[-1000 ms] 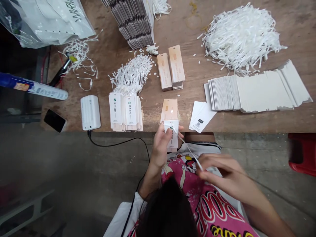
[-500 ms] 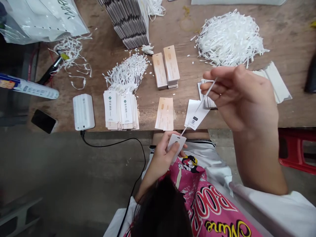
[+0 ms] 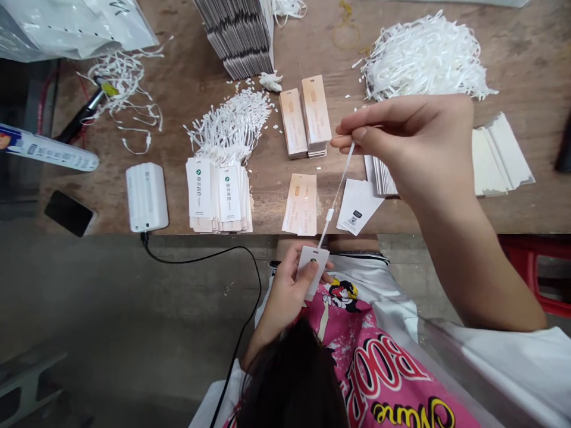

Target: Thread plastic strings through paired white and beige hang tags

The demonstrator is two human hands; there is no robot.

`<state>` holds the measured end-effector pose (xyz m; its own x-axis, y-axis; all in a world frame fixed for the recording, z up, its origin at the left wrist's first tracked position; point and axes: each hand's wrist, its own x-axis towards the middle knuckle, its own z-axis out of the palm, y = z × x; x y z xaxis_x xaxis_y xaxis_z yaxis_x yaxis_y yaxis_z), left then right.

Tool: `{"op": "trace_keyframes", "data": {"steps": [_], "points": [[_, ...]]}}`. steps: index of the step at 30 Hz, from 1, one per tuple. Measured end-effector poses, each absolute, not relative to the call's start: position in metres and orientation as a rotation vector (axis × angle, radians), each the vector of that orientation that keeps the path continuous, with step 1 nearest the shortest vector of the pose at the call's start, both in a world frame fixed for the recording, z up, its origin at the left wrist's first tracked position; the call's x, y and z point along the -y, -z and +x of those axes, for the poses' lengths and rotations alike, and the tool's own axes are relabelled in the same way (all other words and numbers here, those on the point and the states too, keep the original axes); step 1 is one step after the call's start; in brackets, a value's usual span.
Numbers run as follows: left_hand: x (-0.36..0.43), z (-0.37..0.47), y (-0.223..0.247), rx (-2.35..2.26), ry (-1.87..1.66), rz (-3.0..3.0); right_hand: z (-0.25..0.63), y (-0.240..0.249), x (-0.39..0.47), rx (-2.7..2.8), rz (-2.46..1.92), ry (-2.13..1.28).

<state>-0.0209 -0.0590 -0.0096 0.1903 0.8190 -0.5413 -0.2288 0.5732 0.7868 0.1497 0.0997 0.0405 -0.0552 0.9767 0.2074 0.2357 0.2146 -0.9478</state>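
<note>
Fingers pinch closed, left hand on tag, right hand on string, partly blocking card row.

Your table looks like worn, scuffed wood; at ten o'clock lies a bag — clear, shiny plastic — while your phone shows a glossy, smooth black face.

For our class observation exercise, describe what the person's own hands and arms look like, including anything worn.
The left hand and right hand wear no gloves; the forearms show no watch or bracelet. White sleeves end near the elbows.
</note>
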Motion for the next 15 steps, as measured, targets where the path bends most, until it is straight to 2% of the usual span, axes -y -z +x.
{"op": "trace_keyframes", "data": {"steps": [6, 15], "points": [[0.059, -0.031, 0.012, -1.174, -0.86, 0.603, 0.155, -0.055, -0.112, 2.198, -1.217, -0.43], [0.062, -0.051, 0.025, -1.241, -0.939, 0.525, 0.138, -0.075, -0.162, 2.604, -1.16, -0.231]]}}
